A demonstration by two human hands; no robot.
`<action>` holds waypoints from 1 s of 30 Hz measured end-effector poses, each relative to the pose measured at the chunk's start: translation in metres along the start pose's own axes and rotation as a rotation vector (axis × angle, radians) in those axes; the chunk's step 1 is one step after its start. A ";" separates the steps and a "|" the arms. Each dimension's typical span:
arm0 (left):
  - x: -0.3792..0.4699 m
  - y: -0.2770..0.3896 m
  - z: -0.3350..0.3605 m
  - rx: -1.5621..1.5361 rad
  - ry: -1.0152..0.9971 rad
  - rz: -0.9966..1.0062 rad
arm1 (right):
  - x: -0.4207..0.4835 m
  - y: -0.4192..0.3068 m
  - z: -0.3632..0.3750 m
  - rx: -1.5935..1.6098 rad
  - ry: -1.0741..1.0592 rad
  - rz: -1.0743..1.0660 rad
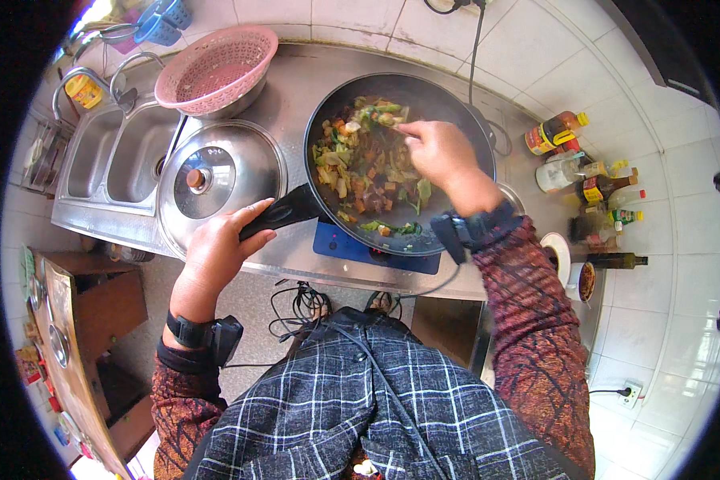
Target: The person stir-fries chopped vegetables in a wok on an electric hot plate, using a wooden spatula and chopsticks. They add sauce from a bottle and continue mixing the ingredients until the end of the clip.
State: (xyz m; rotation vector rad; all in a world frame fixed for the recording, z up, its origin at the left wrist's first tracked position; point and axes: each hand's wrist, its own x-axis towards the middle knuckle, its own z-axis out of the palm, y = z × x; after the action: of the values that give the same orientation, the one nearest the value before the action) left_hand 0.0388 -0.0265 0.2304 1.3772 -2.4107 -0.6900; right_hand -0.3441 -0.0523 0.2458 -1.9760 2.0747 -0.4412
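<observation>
A dark frying pan [456, 120] with chopped vegetables and orange cubes [366, 174] sits on a blue cooktop [336, 243]. The black pan handle [285, 211] points towards the lower left, and my left hand [228, 237] is wrapped around it. Over the right part of the pan is my right hand [441, 153], its fingers curled close above the food. It is slightly blurred, and whatever it may hold cannot be made out. A steel lid [258, 162] with a glass centre and a brown knob lies on the counter left of the pan.
A pink plastic basket [216, 72] rests in a metal bowl behind the lid. The double sink [141, 159] is at the left. Sauce bottles [603, 187], a white plate [555, 243] and a white cup [576, 282] stand at the right. Cables [300, 306] hang below the counter.
</observation>
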 end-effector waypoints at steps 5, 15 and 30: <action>0.000 0.000 -0.001 -0.002 -0.012 -0.012 | -0.023 -0.014 0.026 -0.124 -0.097 -0.292; 0.000 0.005 -0.002 0.032 0.001 -0.011 | -0.038 0.021 0.002 -0.261 -0.064 0.066; 0.000 0.004 -0.001 -0.008 -0.003 -0.012 | -0.103 -0.002 -0.109 -0.136 -0.711 0.015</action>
State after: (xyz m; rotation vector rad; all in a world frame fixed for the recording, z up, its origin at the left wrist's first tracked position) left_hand 0.0363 -0.0252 0.2334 1.3897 -2.4009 -0.7042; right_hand -0.3780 0.0561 0.3440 -1.8119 1.6775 0.3746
